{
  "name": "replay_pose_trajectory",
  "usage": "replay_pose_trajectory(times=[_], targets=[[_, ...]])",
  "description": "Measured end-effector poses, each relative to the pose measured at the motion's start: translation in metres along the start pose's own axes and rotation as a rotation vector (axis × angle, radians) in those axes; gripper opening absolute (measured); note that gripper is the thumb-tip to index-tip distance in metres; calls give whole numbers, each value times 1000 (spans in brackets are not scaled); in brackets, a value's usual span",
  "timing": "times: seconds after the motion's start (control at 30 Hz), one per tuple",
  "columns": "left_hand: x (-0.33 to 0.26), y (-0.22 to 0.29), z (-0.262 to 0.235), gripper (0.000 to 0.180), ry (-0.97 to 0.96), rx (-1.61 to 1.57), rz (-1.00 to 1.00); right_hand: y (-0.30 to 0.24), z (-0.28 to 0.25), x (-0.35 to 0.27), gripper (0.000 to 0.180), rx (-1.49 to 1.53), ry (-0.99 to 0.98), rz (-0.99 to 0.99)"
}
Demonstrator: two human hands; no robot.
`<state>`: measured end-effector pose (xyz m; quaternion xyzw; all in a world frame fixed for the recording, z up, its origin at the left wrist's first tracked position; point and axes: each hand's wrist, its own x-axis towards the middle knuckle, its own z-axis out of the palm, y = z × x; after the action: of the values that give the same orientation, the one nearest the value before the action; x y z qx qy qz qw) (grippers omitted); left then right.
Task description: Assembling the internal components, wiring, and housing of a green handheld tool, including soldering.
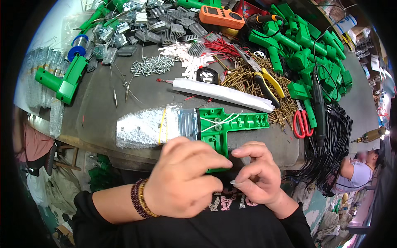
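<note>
- Left hand [186,177]: blurred, fingers bent toward right hand [258,171]; cannot tell whether holding anything.
- Right hand: half-curled, forefinger raised clear of thumb; cannot tell whether empty.
- On grey table [99,99], partly behind left hand: open green plastic half-shell [214,141], white wires [223,122] inside.
- At its left end: yellow-banded bubble wrap [138,128].

Left hand [184,181] half-bent, right hand [259,174] curled

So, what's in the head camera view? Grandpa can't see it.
A person's bare left hand and right hand are near an open green plastic housing with white wires. Silver metal screws and green plastic parts crowd the grey workbench.
</note>
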<state>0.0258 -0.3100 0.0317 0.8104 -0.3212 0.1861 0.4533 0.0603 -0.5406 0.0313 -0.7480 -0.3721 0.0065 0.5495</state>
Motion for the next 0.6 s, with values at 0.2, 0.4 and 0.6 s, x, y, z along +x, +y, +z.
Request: replay_pose_trajectory(times=[0.2,0.4,0.6], targets=[[8,-39,-11,18,202,334,-92,12,10,0,17,-653,-175,-339],[1,-47,-7,18,160,270,-197,12,11,2,17,-714,-159,-419],[1,-48,-6,17,185,260,-193,6,12,3,19,-668,-221,-330]])
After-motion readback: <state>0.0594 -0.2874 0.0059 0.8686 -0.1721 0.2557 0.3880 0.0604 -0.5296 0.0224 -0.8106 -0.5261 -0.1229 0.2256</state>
